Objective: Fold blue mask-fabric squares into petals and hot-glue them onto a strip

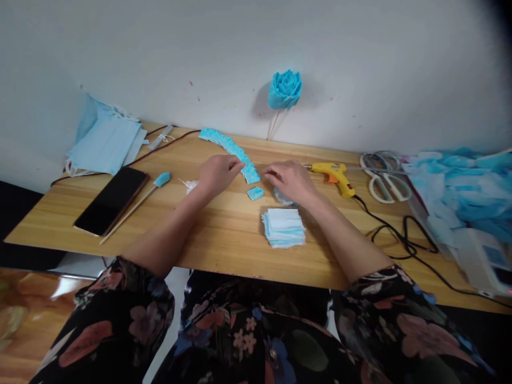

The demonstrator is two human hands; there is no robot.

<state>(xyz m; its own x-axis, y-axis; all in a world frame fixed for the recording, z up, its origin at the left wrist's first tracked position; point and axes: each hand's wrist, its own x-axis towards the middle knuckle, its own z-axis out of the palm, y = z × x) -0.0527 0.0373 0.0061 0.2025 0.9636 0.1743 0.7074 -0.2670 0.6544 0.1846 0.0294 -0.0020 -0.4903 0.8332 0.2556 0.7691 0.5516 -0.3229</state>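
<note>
My left hand (220, 173) is closed in a pinch beside a curved row of folded blue fabric pieces (228, 144); what its fingertips hold, if anything, is hidden. Opposite it, my right hand (291, 181) hovers with loosely bent fingers apart and nothing visible in them. A single folded blue piece (255, 193) lies on the table just below the row's near end. Under my right wrist a small clear plastic item (283, 197) is partly covered. Closer to me sits a stack of cut blue and white squares (284, 226).
A yellow glue gun (332, 173) and white-handled scissors (386, 181) lie to the right, near a heap of blue scraps (468, 186). Left are a phone (112, 200), a blue-tipped stick (136, 208) and face masks (106, 141). A blue fabric flower (285, 89) leans at the wall.
</note>
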